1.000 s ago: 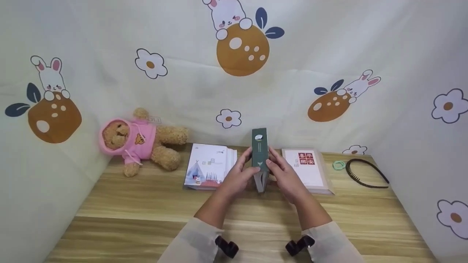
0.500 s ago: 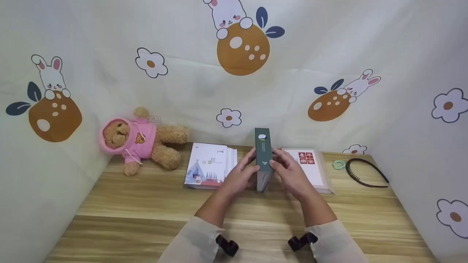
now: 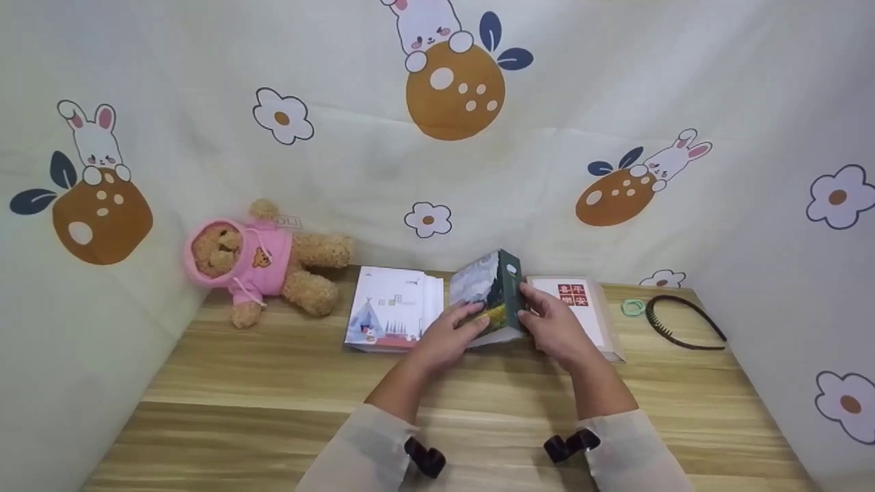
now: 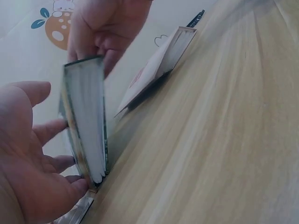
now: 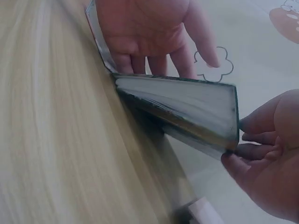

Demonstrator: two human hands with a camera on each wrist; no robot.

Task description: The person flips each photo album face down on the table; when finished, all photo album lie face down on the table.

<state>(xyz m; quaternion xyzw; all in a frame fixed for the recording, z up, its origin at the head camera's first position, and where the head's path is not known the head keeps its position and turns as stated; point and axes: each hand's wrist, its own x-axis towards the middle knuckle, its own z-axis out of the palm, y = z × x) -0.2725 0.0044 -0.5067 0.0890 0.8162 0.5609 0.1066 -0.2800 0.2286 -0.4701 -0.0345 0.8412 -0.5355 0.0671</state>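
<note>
A thick book (image 3: 484, 287) with a landscape on its cover and a dark green spine stands tilted near the table's back edge, spine raised to the right. My left hand (image 3: 443, 339) lies on the cover with its fingers spread. In the left wrist view, the index finger of that hand is off the book (image 4: 88, 116), while the other fingers touch it. At the spine, my right hand (image 3: 559, 329) holds the book between thumb and fingers. Its pages (image 5: 187, 100) show at the lower edge in the right wrist view.
A white book (image 3: 383, 301) lies left of the hands, and a beige-edged book (image 3: 571, 328) lies right. Beyond it are green hair ties (image 3: 634, 315) and a dark toothed headband (image 3: 687, 348). A teddy bear (image 3: 263, 273) in pink lies at the back left. Patterned cloth (image 3: 342, 164) surrounds the table.
The book has turned from spine facing up to spine at the right, bringing its landscape cover into view. My left hand has slid onto that cover; my right hand has shifted right with the spine.
</note>
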